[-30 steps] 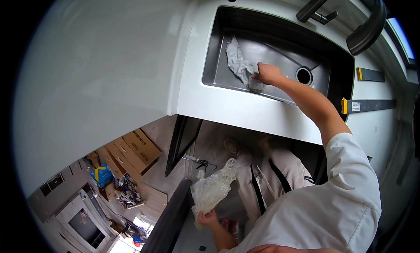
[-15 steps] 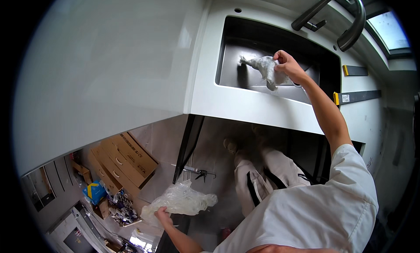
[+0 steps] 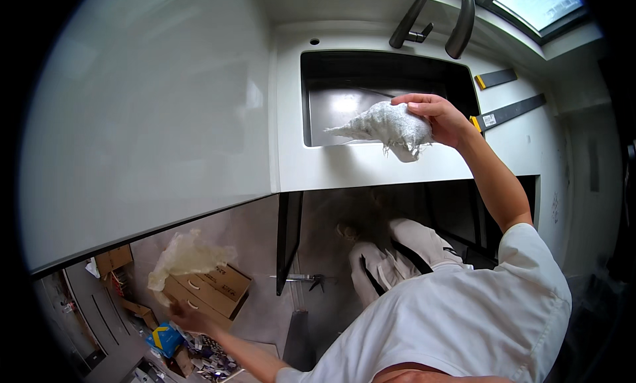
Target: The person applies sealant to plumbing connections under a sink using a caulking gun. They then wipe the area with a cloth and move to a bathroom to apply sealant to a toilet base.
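While the right hand [image 3: 450, 121] gripped the rag [image 3: 384, 126] over the sink [image 3: 324, 111], not yet set down, the left hand [image 3: 189, 318] met the plastic bag [image 3: 192, 258] far left, grip unclear.

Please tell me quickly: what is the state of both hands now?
Left hand: near the translucent plastic bag; blurred, so whether it grips cannot be told.
Right hand: closed, holding the pale cloth.
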`<state>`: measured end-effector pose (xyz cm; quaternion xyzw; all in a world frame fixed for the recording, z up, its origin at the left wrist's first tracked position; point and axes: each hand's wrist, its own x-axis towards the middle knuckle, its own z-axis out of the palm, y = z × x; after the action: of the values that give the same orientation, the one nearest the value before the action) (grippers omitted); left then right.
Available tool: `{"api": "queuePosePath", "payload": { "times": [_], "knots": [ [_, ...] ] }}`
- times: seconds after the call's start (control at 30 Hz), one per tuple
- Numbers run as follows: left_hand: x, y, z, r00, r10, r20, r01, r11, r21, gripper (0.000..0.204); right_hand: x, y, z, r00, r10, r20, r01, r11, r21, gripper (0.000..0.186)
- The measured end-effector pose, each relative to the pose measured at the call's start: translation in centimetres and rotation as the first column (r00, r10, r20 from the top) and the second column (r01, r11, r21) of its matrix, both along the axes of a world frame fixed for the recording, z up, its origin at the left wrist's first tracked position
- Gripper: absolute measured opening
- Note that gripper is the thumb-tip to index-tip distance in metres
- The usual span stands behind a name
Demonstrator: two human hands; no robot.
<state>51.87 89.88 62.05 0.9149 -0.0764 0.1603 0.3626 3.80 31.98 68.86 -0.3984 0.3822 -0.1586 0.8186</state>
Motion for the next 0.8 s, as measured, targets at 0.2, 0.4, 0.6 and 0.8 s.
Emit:
{"api": "queuePosePath", "payload": {
  "times": [0.2,0.4,0.6,0.8],
  "knots": [
    [-27.5,-18.2,3.5,0.616,-0.783,-0.083,0.763,0.62,-0.185,0.05,2.8,10.3,1.4,0.989,0.148,-0.002,-0.142,0.952,0.272,0.035],
    [-33.2,-19.6,0.8,0.531,-0.823,-0.201,0.738,0.566,-0.368,0.035,4.5,19.1,-2.5,0.927,0.364,0.085,-0.358,0.799,0.483,0.044],
    [-32.4,-14.8,-0.8,0.489,-0.605,-0.628,-0.03,0.708,-0.706,0.024,2.7,24.3,-4.8,0.793,0.596,-0.123,-0.605,0.747,-0.275,0.094],
    [-32.3,-15.5,-1.0,0.356,-0.674,-0.647,-0.255,0.596,-0.761,0.032,2.6,27.1,-8.0,0.851,0.524,-0.03,-0.522,0.851,0.057,0.034]
  ]
}}
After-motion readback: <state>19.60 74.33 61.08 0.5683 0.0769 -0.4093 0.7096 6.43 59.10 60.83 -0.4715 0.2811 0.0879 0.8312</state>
